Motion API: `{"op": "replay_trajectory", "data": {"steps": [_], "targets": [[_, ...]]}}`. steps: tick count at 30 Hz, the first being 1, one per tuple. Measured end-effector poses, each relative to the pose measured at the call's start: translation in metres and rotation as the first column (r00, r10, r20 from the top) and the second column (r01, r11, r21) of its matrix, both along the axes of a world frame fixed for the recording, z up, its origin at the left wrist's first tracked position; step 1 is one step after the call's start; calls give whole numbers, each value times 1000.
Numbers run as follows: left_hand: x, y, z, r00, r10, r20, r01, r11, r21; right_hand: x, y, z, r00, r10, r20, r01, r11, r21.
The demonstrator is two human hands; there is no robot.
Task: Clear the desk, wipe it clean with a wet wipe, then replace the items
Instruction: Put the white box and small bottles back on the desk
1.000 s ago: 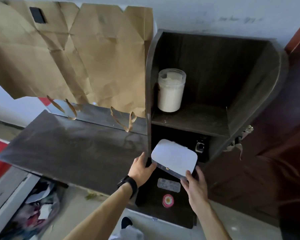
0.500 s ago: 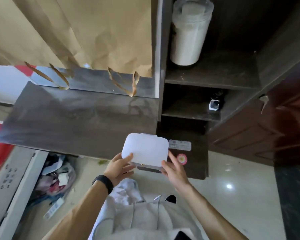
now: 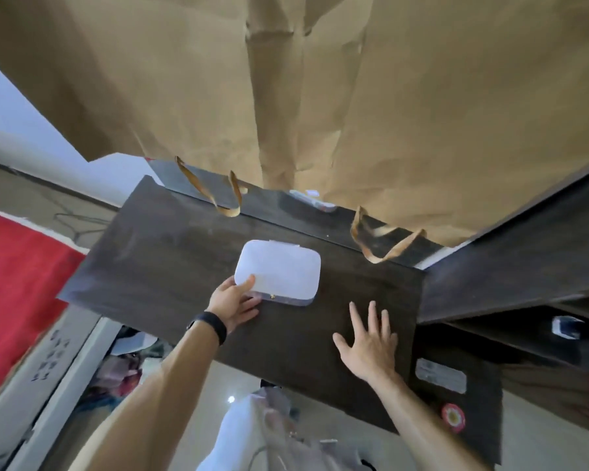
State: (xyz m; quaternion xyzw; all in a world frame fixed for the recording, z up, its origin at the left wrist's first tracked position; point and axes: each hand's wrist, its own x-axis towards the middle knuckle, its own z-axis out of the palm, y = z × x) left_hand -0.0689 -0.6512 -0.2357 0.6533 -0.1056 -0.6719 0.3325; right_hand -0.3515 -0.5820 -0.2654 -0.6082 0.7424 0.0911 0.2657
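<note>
While the left hand (image 3: pixel 233 302) is gripping: its thumb is pressing on the lid of the white case (image 3: pixel 279 271) and its fingers are curling under the near left corner.
White case: it is sitting flat at the middle of the desk (image 3: pixel 170 260), on the top or just above it; contact is unclear.
Wristband (image 3: pixel 208 326): a black band is circling the left wrist.
Right hand (image 3: pixel 368 345): it is holding nothing, spreading straight fingers palm-down over the desk, right of the case and apart from it.
Paper bags (image 3: pixel 320 96): brown sheets are hanging behind the desk, their handles (image 3: pixel 218 192) dangling over its far edge.
Cabinet (image 3: pixel 524 266): dark shelving is adjoining the desk's right end.
Red fabric (image 3: pixel 17 283): it is lying to the left, below desk level.
</note>
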Motion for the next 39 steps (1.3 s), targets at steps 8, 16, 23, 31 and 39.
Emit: {"op": "replay_trajectory", "data": {"steps": [8,16,23,31,39], "targets": [[23,-75,-16,995,-33,98,35,999,-16,28,-13,-18,999,-39,-24,41,994,103],[15,-90,-36,924,14,383,-21,1000,13,29,-16,-19,999,-34,-42,38,994,105],[29,-106,-111,931,-42,363,17,997,73,25,-17,-10,999,-44,-2,44,991,124],[-26,-53,-26,897,-40,439,23,999,44,-7,-5,14,990,-53,127,56,998,-23],[-146,75,-18,246,-663,707,916,398,54,-99,106,33,936,-233,263,247,969,-20]]}}
